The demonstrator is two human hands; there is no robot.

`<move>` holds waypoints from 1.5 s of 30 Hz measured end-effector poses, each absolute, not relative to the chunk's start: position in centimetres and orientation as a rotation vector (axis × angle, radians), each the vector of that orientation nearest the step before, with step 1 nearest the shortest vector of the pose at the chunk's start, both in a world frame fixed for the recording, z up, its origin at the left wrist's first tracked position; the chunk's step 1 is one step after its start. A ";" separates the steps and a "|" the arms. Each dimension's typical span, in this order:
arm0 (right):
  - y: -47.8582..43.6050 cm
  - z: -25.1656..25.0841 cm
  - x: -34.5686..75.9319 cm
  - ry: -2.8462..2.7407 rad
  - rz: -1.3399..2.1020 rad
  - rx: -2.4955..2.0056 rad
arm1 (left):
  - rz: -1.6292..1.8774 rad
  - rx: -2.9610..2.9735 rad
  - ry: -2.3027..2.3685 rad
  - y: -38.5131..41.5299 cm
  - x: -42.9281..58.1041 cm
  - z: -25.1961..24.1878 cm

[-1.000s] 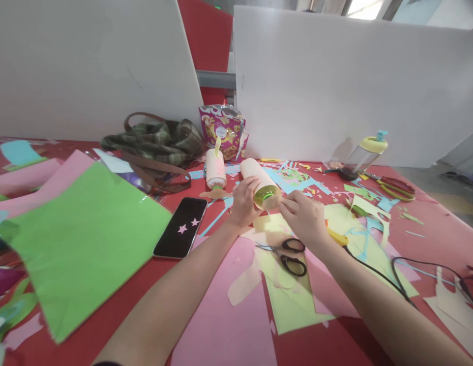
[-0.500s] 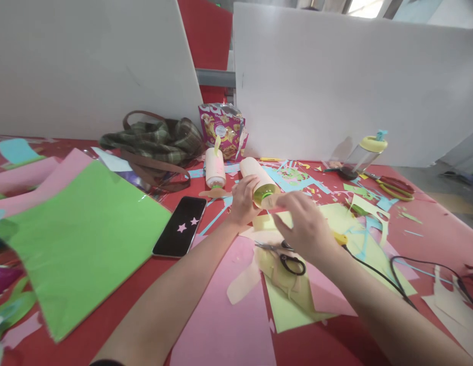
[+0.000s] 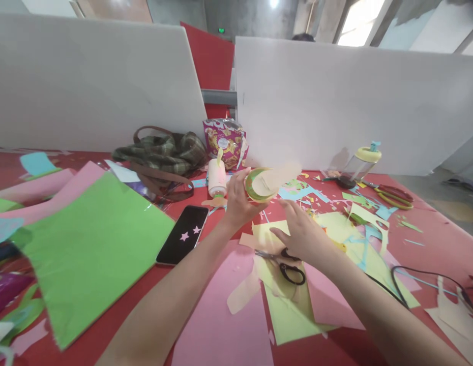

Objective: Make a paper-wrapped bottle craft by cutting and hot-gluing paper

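Observation:
My left hand (image 3: 239, 201) is wrapped round a cream paper-covered bottle (image 3: 259, 187), whose yellow-green end is turned towards me. A beige paper strip (image 3: 280, 177) sticks out from that end to the right, slightly blurred. Just below and to the right, my right hand (image 3: 301, 229) holds nothing, its fingers apart and not touching the bottle. Beneath the right hand lie black-handled scissors (image 3: 292, 273) on yellow paper (image 3: 293, 320). A second paper-covered bottle (image 3: 217, 177) lies behind my left hand.
A phone (image 3: 181, 236) with two pink stars on it lies left of my forearm, beside a large green sheet (image 3: 95, 244). At the back are a plaid bag (image 3: 164, 152) and a snack bag (image 3: 226, 142). Right are a clear bottle (image 3: 360, 165), red-and-yellow-handled scissors (image 3: 394, 195) and a black cable (image 3: 396, 284).
The bottle in my left hand has tipped so its end faces me, with the strip now pointing right. My right hand has let go of the strip and drawn back slightly. The view has tilted up.

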State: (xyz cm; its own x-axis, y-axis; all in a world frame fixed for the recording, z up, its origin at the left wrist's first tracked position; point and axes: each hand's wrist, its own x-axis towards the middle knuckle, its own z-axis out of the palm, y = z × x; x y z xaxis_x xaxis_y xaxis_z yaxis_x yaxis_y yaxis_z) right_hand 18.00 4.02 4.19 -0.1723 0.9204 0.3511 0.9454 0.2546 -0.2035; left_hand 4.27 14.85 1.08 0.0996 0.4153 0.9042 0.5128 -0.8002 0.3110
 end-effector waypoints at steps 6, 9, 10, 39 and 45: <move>4.4 4.3 18.0 -1.973 0.078 -1.575 | -1.894 -2.275 -0.947 13.7 4.8 3.1; 4.4 4.4 17.8 -1.982 0.215 -1.532 | -1.811 -2.358 -0.855 13.6 5.1 2.9; 4.4 4.3 17.7 -1.973 0.248 -1.535 | -1.784 -2.380 -0.835 13.6 5.2 2.7; 4.5 4.5 18.2 -2.056 0.351 -1.635 | -2.045 -2.650 -1.425 12.1 5.1 4.2; 3.0 5.2 17.9 -2.220 -0.144 -1.750 | -2.068 -2.777 -1.526 12.5 4.8 3.9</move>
